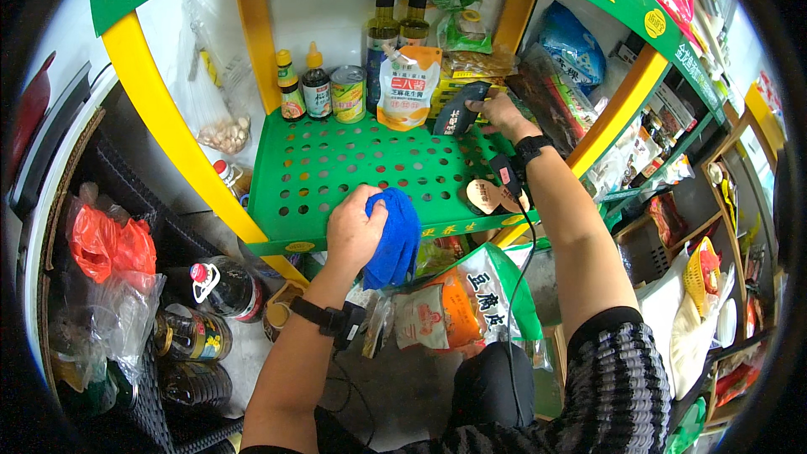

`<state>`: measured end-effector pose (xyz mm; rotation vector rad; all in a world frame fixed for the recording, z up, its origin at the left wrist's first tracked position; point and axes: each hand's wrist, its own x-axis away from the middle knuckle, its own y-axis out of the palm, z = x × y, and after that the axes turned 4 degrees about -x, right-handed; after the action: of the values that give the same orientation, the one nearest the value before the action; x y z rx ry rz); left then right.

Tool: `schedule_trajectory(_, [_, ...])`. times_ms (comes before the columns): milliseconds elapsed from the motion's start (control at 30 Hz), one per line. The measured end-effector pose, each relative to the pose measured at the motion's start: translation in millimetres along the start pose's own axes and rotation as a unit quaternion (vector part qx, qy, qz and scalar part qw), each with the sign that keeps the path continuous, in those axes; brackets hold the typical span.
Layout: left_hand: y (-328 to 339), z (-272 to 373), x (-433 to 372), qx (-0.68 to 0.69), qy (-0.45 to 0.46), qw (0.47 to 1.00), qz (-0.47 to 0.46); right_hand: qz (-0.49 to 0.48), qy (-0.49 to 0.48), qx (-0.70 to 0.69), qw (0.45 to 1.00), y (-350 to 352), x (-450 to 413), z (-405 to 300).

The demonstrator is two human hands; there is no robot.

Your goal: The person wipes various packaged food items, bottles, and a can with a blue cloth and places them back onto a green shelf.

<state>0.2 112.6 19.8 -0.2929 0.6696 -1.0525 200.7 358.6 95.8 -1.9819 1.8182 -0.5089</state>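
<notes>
My left hand [354,227] grips a bunched blue cloth [396,239] at the front edge of a green perforated shelf [372,164]. Farther back on the right, my right hand [501,115] holds a tilted black pouch [455,116] by its upper end. Just left of that pouch stands an orange-and-white spouted sauce pouch [410,91]. A tin can [348,96] and two small sauce bottles [316,91] line up along the back left. Behind the spouted pouch rise two taller glass bottles [384,28]. Two small lidded cups [483,196] sit near the front right corner.
Yellow posts [176,132] frame the shelf on both sides. Below it lie food bags [435,312]. Large dark bottles [227,290] and a red plastic bag [110,243] are at left. A black cable [523,277] hangs from my right wrist. Crowded shelves [668,221] stand at right.
</notes>
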Motion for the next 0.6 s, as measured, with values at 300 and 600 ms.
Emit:
schedule_trajectory(300, [-0.2, -2.4, -0.3, -0.011, 0.011, 1.0, 0.007, -0.076, 0.05, -0.105, 0.99, 0.9, -5.4, -4.9])
schedule_trajectory(600, [2.0, -3.6, 0.9, 0.017, -0.006, 1.0, 0.0, -0.082, 0.042, -0.142, 0.986, 4.6, -18.1, 9.6])
